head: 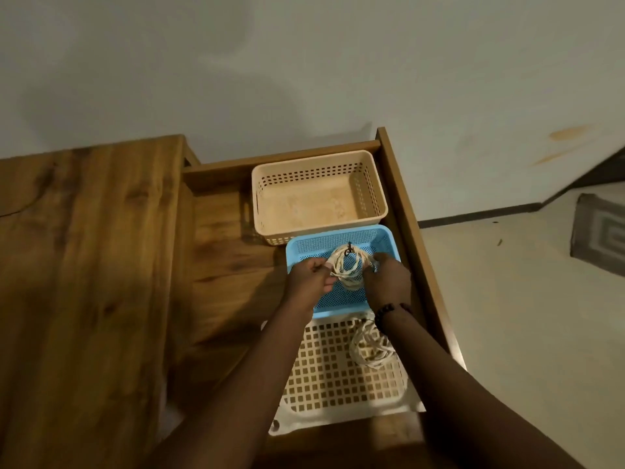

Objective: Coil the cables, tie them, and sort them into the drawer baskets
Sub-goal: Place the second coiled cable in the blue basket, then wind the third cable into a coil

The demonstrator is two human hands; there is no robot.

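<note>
Both hands' fingers pinching cream coiled cable [348, 269], dark tie on top, over blue basket [382, 238]

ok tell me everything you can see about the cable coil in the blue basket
The cable coil is a pale cream bundle of several loose loops, seemingly cord-like, with a small dark tie or clip at its top. It stands roughly upright over the mesh floor of the blue basket, the middle of three baskets in the open wooden drawer. The left hand pinches its left side and the right hand grips its right side. Whether it rests on the basket floor cannot be told.
</note>
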